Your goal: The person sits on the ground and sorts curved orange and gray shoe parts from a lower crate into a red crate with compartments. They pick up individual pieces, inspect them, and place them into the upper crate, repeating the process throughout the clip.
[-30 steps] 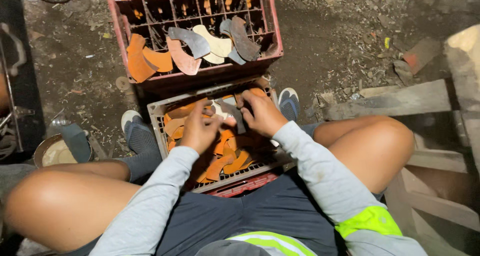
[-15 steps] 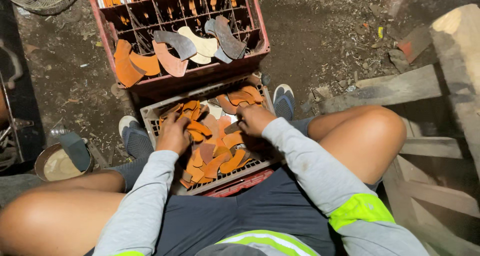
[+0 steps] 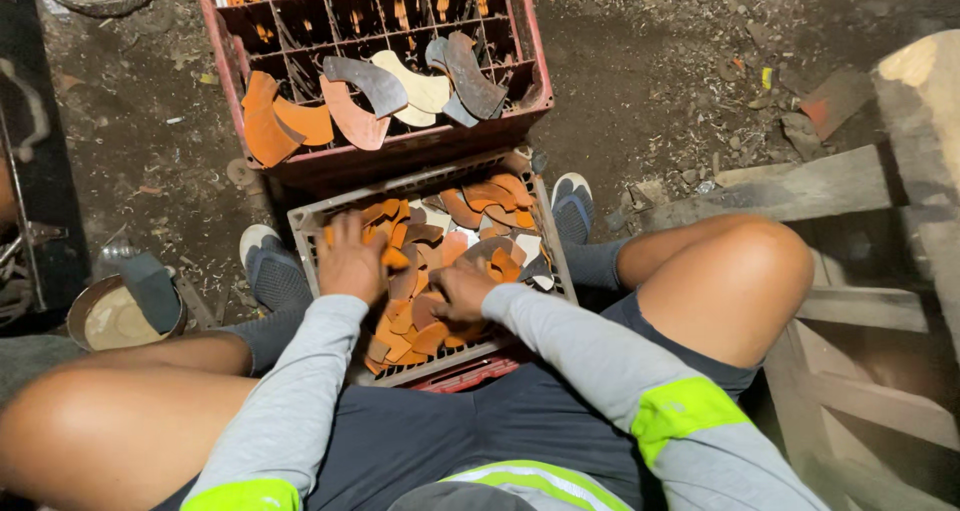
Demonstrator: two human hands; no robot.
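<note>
Head camera view, looking straight down at a person seated low with knees spread, working over a grey plastic crate [image 3: 300,233] set on the dirt floor between their feet. This crate is heaped with curved, crescent-shaped orange and brown cut pieces [image 3: 420,316], lying every way, with no shared long axis. Both hands are down in the heap. The left hand [image 3: 352,261] lies flat near the crate's left wall, fingers spread over the pieces, pressing on them rather than closed round any one. The right hand [image 3: 462,289] sits just beside it, nearer the body, fingers curled down into the pile; whether it grips a piece cannot be told. Directly beyond the grey crate, away from the body and touching its far edge, stands a red divided crate [image 3: 530,66]. Larger crescents in orange, grey and cream [image 3: 400,96] lie across its near compartments. That crate is straight ahead of both hands, about equally near to each. A round tin [image 3: 110,316] sits on the ground off to the left.
</note>
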